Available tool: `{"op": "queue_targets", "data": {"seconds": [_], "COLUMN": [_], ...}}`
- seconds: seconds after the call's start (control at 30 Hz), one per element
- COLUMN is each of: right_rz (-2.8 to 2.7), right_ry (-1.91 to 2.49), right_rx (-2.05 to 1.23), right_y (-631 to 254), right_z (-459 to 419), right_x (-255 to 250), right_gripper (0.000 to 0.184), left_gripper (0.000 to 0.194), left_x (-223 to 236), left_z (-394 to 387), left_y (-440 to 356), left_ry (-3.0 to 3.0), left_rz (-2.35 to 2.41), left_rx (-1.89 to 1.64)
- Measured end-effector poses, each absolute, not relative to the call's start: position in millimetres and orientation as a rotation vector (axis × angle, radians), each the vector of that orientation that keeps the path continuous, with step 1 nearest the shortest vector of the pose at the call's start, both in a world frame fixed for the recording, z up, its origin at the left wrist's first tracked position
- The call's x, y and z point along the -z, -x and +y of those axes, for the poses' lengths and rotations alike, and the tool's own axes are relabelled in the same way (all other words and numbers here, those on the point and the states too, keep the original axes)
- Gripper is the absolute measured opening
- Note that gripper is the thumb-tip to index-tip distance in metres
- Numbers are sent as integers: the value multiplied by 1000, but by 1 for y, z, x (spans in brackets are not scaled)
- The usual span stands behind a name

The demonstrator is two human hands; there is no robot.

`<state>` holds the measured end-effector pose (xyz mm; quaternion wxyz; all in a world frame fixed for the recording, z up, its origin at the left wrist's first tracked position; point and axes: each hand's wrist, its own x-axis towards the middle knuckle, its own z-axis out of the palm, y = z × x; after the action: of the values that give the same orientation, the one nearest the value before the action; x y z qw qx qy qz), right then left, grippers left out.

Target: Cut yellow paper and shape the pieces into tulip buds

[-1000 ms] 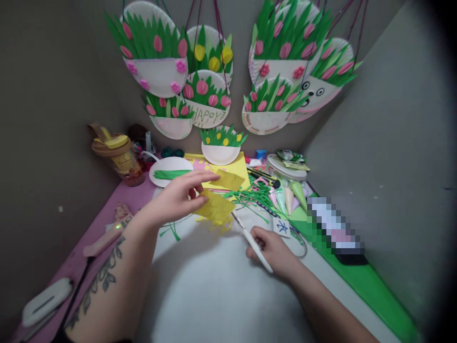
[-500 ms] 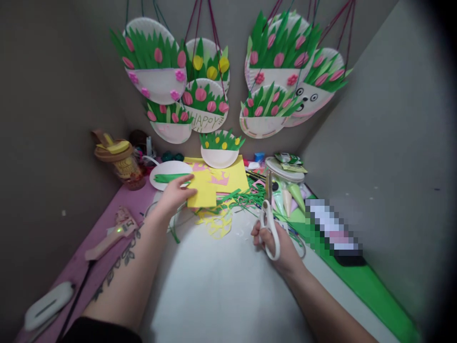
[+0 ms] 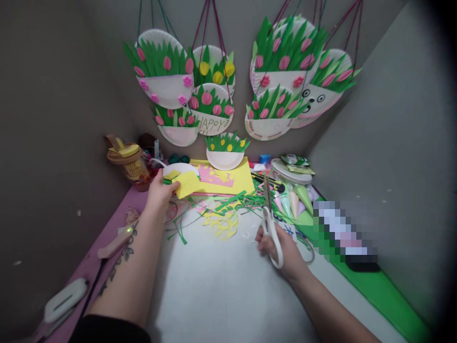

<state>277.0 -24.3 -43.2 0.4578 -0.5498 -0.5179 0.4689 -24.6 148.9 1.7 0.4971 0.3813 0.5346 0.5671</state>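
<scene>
My left hand [image 3: 159,192] is closed on a folded piece of yellow paper [image 3: 186,183], held over a white paper plate [image 3: 180,168] with green strips at the back left of the table. White-handled scissors [image 3: 270,224] sit upright in my right hand [image 3: 282,247], fingers through the loops and blades pointing away from me. Yellow paper offcuts [image 3: 220,224] lie on the white table surface [image 3: 221,286] between my hands.
Yellow and pink sheets [image 3: 221,176] and green paper strips [image 3: 243,200] cover the back of the table. A jar [image 3: 128,162] stands at the back left, a glue gun [image 3: 117,238] on the pink left edge. Paper-plate flower baskets [image 3: 167,76] hang on the wall.
My left hand dropped the yellow offcuts, picked up a yellow piece and carried it left to the white plate. My right hand turned the scissors upright.
</scene>
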Motion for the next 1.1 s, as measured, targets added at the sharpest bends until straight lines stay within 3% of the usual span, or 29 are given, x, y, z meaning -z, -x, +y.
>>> {"op": "queue_targets", "data": {"seconds": [0.23, 0.5, 0.77, 0.9, 1.1], "right_rz": [-1280, -1473, -1473, -1489, -1507], "right_ry": [1355, 1295, 1325, 1351, 1355], "right_rx": [-1264, -1318, -1371, -1375, -1398], "right_y": [-272, -271, -262, -260, -257], "right_z": [-24, -32, -34, -33, -33], "right_x": [39, 30, 24, 23, 21], "right_gripper": [26, 26, 25, 24, 25], "left_gripper": [45, 25, 33, 26, 30], "left_x": [-34, -65, -65, -63, -61], "left_z": [104, 78, 67, 64, 60], "left_y": [-43, -58, -76, -75, -76], "left_ry": [-1073, -1027, -698, -756, -939], "left_rz": [1042, 981, 857, 899, 959], "left_rx": [-1094, -1352, -1204, -1135, -1234]}}
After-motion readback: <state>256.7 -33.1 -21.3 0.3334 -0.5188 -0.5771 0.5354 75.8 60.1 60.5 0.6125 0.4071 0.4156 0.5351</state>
